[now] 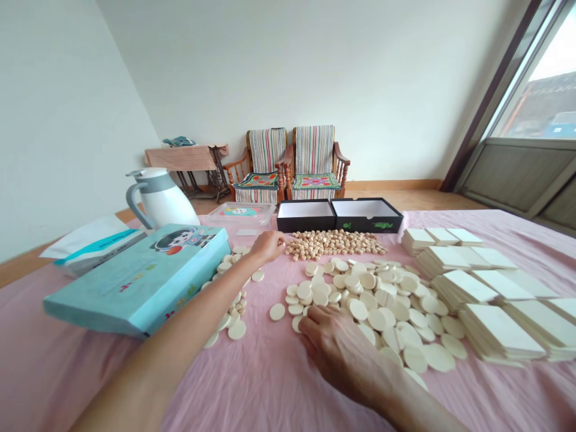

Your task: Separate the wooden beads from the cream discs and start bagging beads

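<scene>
My left hand (269,246) reaches far forward with its fingers closed, at the left end of a heap of small wooden beads (333,243). Whatever is between those fingers is hidden. At the near left edge of a big pile of round wooden discs (396,309), my right hand (330,342) is bent over with curled fingers. Its fingertips touch down by a pale disc (297,324), and the hand itself covers what they grip. A single disc (277,311) lies apart on the pink cloth. Under my left forearm is a smaller group of discs (236,330) mixed with beads.
Stacks of rectangular wooden pieces (499,330) stand on the right. Two black boxes (366,216) with white insides sit behind the beads, beside a clear plastic lid or box (243,213). On the left are a turquoise box (135,276), a tissue pack (96,243) and a white jug (164,198).
</scene>
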Action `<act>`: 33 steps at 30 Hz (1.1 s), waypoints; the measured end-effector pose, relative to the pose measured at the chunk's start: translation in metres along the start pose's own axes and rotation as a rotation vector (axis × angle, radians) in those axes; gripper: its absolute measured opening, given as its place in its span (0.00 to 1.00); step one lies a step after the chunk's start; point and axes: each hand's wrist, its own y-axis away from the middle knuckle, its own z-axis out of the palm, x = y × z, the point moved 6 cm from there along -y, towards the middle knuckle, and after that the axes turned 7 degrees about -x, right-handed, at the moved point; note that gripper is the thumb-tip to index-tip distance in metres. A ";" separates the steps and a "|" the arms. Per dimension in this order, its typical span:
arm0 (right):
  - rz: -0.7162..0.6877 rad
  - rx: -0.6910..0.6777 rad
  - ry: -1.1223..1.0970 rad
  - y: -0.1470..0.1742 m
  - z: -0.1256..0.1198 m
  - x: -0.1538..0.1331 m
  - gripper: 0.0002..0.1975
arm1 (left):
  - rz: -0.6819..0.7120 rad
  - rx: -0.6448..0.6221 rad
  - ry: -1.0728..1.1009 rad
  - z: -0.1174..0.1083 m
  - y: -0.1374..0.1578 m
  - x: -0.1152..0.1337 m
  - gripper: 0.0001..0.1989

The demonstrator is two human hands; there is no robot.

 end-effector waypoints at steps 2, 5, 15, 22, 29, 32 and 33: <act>-0.007 -0.003 0.011 0.000 0.001 0.000 0.10 | -0.012 0.040 0.035 0.000 -0.015 0.009 0.10; -0.004 0.002 0.033 0.000 0.002 0.001 0.11 | -0.014 0.097 0.078 -0.001 -0.028 0.016 0.14; -0.018 -0.017 -0.010 0.002 0.001 -0.004 0.11 | -0.149 0.025 -0.027 -0.022 0.017 -0.040 0.10; -0.026 -0.006 -0.009 0.002 0.003 -0.005 0.11 | -0.136 -0.098 -0.147 -0.019 0.036 -0.051 0.09; -0.012 -0.007 -0.021 0.001 0.005 -0.003 0.10 | -0.189 -0.093 -0.258 -0.009 0.026 -0.038 0.07; -0.015 -0.010 -0.017 0.002 0.005 -0.003 0.10 | -0.212 -0.099 -0.268 -0.005 0.022 -0.036 0.06; -0.018 -0.012 -0.016 0.003 0.005 -0.003 0.10 | -0.216 -0.099 -0.265 -0.004 0.021 -0.035 0.06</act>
